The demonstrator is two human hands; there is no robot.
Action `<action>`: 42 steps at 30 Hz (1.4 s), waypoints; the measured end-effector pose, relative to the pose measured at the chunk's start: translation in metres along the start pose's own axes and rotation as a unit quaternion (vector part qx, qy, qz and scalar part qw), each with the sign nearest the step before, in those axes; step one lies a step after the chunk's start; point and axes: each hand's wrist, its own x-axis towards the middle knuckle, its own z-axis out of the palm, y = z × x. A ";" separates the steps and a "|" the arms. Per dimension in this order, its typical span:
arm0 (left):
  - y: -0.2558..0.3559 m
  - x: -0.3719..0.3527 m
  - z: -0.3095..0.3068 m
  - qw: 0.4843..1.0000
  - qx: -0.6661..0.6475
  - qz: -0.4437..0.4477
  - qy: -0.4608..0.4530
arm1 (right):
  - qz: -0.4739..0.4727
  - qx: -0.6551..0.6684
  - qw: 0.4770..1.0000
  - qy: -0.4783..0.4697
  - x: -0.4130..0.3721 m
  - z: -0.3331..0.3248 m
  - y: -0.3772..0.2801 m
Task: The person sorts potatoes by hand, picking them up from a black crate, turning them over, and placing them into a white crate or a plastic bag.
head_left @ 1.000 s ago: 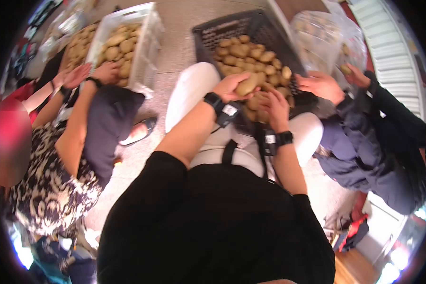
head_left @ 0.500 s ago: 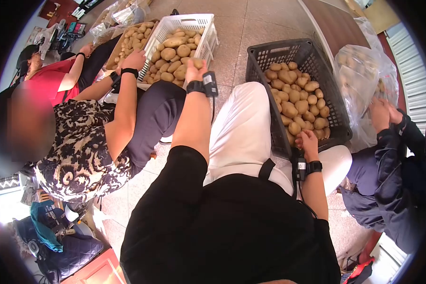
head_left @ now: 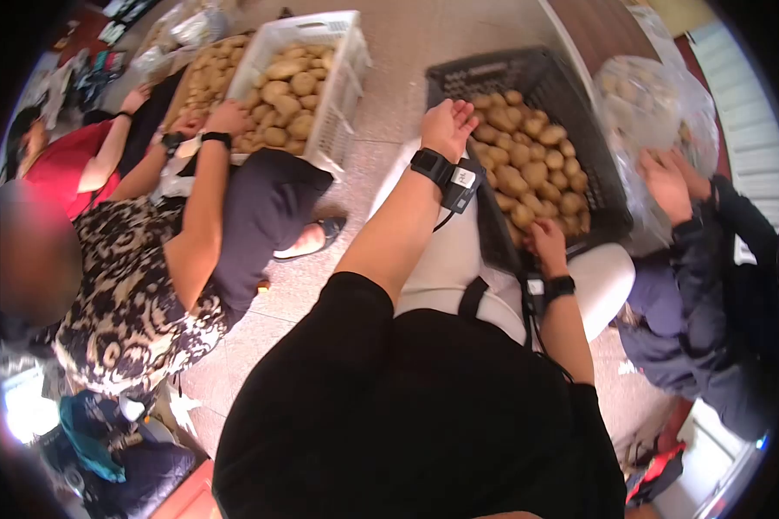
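Note:
My left hand [head_left: 448, 130] is over the left rim of a black plastic crate [head_left: 610, 195], its fingers stretched out and no potato visible in it. Brown potatoes [head_left: 535, 173] fill much of the crate, which leans against my knees. At the crate's near edge, my right hand [head_left: 546, 246] has its fingers curled in beside the potatoes; whatever they grip is hidden. To the left stands a white plastic crate [head_left: 342, 95] with larger potatoes [head_left: 277, 102] inside.
A co-worker's hands [head_left: 225, 118] are at a box of small potatoes [head_left: 212, 76] and the white crate. On the right, another person's hands [head_left: 666, 182] are by a clear plastic bag [head_left: 645, 95] of potatoes. A brown board [head_left: 601, 39] lies beyond the black crate.
My left hand has moved right from the white crate to the black crate; the potato it held no longer shows in it. My right hand stays at the crate's near edge. The view has shifted.

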 end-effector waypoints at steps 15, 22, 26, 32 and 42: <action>-0.105 -0.001 -0.022 0.917 0.213 -0.323 0.096 | -0.244 -0.271 0.930 0.049 0.012 0.015 -0.001; -0.105 -0.006 -0.026 0.915 0.239 -0.318 0.064 | -0.262 -0.326 0.904 0.092 0.014 0.017 -0.012; -0.110 -0.014 -0.027 0.909 0.309 -0.280 0.016 | 0.037 0.096 0.995 0.004 0.017 0.007 -0.025; -0.122 -0.052 -0.007 0.883 0.288 -0.368 -0.035 | -0.179 0.109 0.976 0.063 0.031 0.010 -0.012; -0.063 -0.021 -0.002 0.979 0.031 -0.178 -0.098 | 0.010 0.105 0.994 0.023 0.023 0.009 -0.002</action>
